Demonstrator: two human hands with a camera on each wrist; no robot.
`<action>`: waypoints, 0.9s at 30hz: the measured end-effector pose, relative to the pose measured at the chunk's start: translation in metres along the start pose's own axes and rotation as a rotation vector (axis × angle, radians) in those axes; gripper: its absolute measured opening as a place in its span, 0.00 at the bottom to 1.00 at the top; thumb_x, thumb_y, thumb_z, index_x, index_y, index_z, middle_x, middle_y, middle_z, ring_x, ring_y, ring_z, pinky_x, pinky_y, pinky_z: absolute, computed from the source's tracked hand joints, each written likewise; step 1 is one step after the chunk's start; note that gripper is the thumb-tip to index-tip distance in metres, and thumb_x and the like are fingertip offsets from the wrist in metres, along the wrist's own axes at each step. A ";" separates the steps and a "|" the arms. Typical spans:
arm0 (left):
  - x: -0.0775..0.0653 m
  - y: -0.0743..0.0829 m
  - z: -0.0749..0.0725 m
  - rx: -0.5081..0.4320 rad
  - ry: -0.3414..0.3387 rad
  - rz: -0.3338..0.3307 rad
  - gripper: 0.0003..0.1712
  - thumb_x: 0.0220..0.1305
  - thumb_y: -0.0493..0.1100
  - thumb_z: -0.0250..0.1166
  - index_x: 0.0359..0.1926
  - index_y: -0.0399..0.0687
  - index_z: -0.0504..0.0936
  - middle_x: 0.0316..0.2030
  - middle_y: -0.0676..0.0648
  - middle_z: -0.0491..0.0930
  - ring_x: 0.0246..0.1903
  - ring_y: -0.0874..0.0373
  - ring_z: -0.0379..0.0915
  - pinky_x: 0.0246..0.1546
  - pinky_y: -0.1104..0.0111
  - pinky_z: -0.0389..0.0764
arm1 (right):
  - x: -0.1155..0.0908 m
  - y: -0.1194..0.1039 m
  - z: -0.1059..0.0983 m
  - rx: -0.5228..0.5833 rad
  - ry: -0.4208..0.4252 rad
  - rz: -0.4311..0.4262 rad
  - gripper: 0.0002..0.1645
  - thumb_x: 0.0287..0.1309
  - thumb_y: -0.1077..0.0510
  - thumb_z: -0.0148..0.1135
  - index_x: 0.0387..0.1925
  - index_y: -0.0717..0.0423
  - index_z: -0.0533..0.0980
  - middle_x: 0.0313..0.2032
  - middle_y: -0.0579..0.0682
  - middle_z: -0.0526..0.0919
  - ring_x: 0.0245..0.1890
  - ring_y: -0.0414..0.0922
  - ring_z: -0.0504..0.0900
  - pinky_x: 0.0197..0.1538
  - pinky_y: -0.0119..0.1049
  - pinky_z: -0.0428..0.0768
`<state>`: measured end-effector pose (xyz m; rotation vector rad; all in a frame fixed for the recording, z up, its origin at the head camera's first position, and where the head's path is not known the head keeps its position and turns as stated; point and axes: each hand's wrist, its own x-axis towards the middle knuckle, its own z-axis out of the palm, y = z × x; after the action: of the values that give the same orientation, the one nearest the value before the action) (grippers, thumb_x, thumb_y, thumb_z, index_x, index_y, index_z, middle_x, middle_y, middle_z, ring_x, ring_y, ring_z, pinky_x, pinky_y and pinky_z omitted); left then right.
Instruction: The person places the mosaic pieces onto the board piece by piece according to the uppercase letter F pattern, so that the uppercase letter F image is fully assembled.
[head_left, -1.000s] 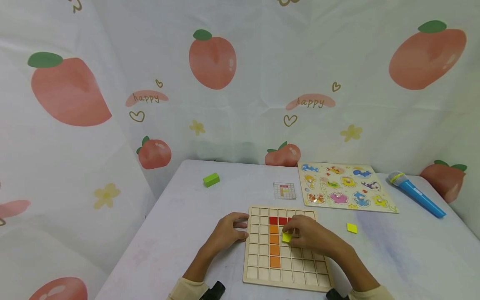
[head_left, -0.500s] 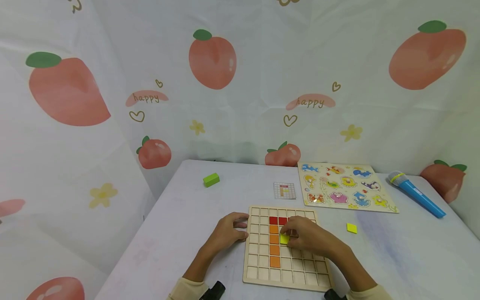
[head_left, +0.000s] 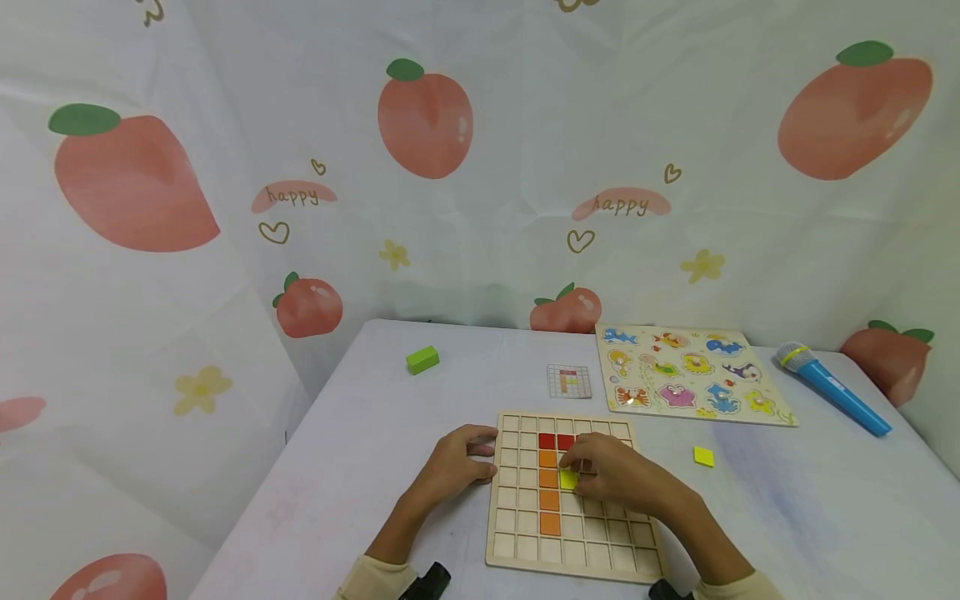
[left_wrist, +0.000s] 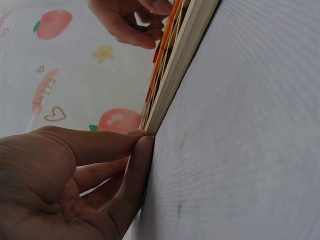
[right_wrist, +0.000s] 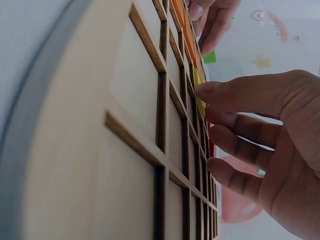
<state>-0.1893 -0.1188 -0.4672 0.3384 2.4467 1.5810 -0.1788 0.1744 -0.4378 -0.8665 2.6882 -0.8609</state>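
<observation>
A wooden grid board [head_left: 517,546] lies on the table, with red tiles [head_left: 546,442] in an upper row and a column of orange tiles [head_left: 549,500] below. My left hand [head_left: 452,467] rests at the board's left edge, its thumb and fingertips touching the rim, as the left wrist view shows close up. My right hand [head_left: 618,472] is over the board and pinches a yellow tile [head_left: 568,480] at a cell just right of the orange column. In the right wrist view, the thumb [right_wrist: 210,88] lies on that tile while the other fingers curve beside it.
Another yellow tile [head_left: 703,456] lies right of the board. Behind stand a small pattern card [head_left: 569,382], an animal peg puzzle [head_left: 697,406] and a blue toy microphone [head_left: 840,392]. A green block [head_left: 423,360] sits at the back left. A printed cloth backdrop [head_left: 480,250] hangs behind the table.
My right hand has shifted slightly left with the yellow tile, bringing it beside the orange column, and has stayed there over the last half second. My left hand has not moved.
</observation>
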 end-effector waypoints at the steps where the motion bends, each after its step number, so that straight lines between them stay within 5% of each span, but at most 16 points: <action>1: 0.000 0.000 0.000 0.001 0.000 0.001 0.32 0.59 0.29 0.74 0.66 0.35 0.80 0.56 0.36 0.84 0.56 0.43 0.84 0.40 0.67 0.89 | 0.000 0.000 0.000 0.000 0.004 -0.006 0.13 0.58 0.62 0.73 0.46 0.51 0.87 0.43 0.39 0.83 0.42 0.37 0.78 0.48 0.37 0.83; 18: 0.000 -0.002 0.000 -0.011 -0.003 0.005 0.32 0.59 0.29 0.73 0.66 0.35 0.80 0.56 0.36 0.84 0.56 0.43 0.84 0.40 0.67 0.89 | -0.018 0.015 -0.010 0.032 0.050 0.045 0.18 0.60 0.50 0.78 0.50 0.51 0.87 0.40 0.37 0.82 0.40 0.36 0.77 0.43 0.33 0.80; 27: 0.000 -0.001 0.000 -0.008 -0.002 0.002 0.33 0.59 0.29 0.74 0.66 0.35 0.79 0.55 0.36 0.84 0.56 0.43 0.84 0.40 0.67 0.89 | -0.037 0.027 -0.022 0.052 0.081 0.162 0.21 0.57 0.52 0.78 0.52 0.52 0.87 0.39 0.40 0.81 0.41 0.40 0.76 0.44 0.33 0.79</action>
<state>-0.1896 -0.1193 -0.4684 0.3409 2.4388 1.5904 -0.1689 0.2243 -0.4351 -0.6053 2.7451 -0.9432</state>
